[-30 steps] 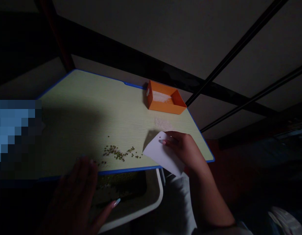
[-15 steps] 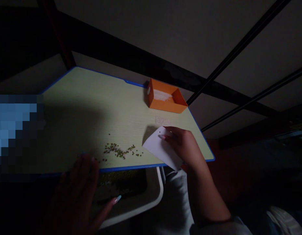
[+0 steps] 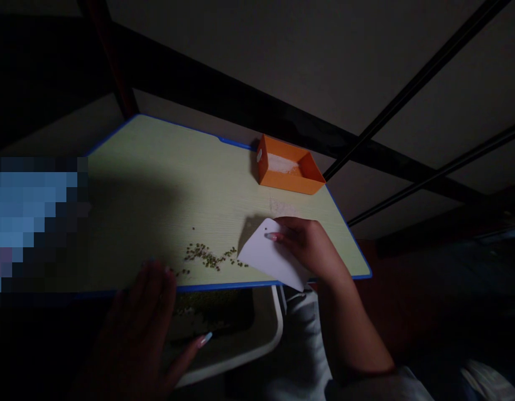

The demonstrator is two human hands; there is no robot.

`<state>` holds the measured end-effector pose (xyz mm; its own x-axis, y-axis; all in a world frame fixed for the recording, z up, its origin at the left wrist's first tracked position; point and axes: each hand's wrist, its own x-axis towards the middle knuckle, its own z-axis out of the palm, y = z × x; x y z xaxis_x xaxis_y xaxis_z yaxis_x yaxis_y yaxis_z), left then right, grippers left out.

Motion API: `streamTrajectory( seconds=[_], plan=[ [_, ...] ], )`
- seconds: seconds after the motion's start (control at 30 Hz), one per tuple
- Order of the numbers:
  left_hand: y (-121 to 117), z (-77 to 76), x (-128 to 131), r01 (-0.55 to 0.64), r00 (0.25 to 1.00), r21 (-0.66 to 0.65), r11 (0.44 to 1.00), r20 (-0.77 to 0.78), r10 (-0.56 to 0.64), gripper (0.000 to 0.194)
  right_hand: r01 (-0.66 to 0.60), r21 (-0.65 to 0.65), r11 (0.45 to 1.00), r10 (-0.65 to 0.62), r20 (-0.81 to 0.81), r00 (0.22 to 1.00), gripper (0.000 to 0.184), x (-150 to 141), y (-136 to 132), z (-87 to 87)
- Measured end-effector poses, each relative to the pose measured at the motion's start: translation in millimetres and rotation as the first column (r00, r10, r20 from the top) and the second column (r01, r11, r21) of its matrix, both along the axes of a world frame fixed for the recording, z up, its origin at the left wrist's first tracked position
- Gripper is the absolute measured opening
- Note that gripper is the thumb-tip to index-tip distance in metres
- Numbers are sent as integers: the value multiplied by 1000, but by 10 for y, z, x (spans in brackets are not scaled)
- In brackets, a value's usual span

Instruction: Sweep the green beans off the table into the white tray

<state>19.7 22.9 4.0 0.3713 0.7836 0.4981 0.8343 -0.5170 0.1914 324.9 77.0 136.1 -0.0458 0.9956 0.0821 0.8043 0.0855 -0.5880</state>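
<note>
My right hand (image 3: 311, 248) grips a white flat scraper card (image 3: 269, 257) and holds it tilted on the pale table (image 3: 165, 189). The card's left edge touches a scatter of small green beans (image 3: 209, 257) near the table's front edge. My left hand (image 3: 142, 328) grips a white tray (image 3: 257, 342) held below the table's front edge. Its thumb lies inside, and green beans (image 3: 207, 312) lie in the tray.
An orange box (image 3: 288, 171) with white grains in it stands at the table's far right edge. A thin patch of white grains (image 3: 282, 207) lies on the table in front of it. A blurred blue patch (image 3: 32, 217) covers the left. Dark frame bars run behind.
My right hand has slid the card leftward until its edge reaches the beans. My left hand and the tray stay under the table edge.
</note>
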Motion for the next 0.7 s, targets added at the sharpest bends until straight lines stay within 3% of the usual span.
streamTrajectory(
  seconds=[0.7],
  plan=[
    [-6, 17, -1, 6, 999, 39, 999, -49, -4, 92, -45, 12, 999, 46, -72, 996, 28, -38, 68, -51]
  ],
)
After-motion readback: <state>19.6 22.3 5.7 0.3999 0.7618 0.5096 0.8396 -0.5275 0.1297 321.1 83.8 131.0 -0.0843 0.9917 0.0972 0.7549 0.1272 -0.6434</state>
